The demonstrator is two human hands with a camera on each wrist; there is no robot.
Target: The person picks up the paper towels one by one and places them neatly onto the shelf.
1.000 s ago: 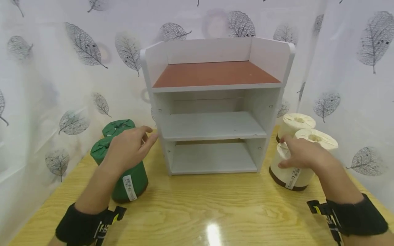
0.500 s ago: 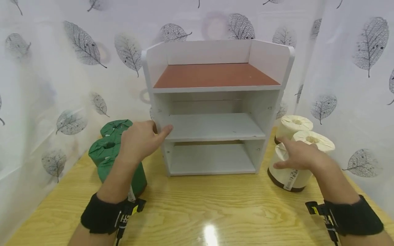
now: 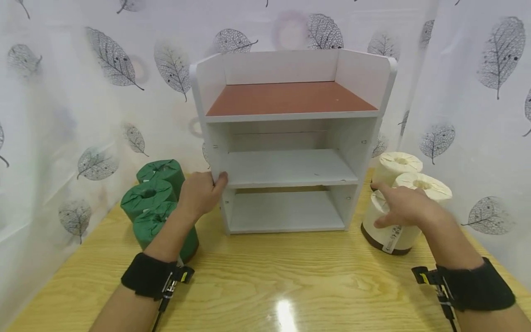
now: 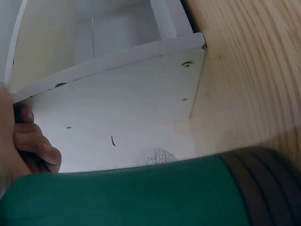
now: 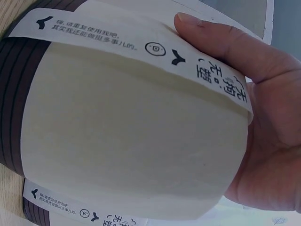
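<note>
My left hand [image 3: 201, 191] grips the left side panel of a white shelf unit [image 3: 286, 168], thumb on its front edge. In the left wrist view the fingers [image 4: 37, 141] curl along the panel's outer face. On the right, my right hand [image 3: 404, 207] holds the top of the front cream paper-wrapped roll [image 3: 394, 237], which has a dark brown base and a printed white label strip. The right wrist view shows the thumb [image 5: 221, 42] lying over that label; the other fingers are hidden behind the roll.
Three green wrapped rolls [image 3: 151, 198] stand at the left of the unit. Behind the held roll are two more cream rolls [image 3: 398, 168]. All stand on a wood-grain table [image 3: 249, 276], backed by a leaf-print curtain [image 3: 103, 101]. The unit's top board [image 3: 290, 97] is reddish brown.
My left hand has moved right from over the green rolls to the shelf unit's left side and taken hold of the panel. My right hand stays at the front cream roll.
</note>
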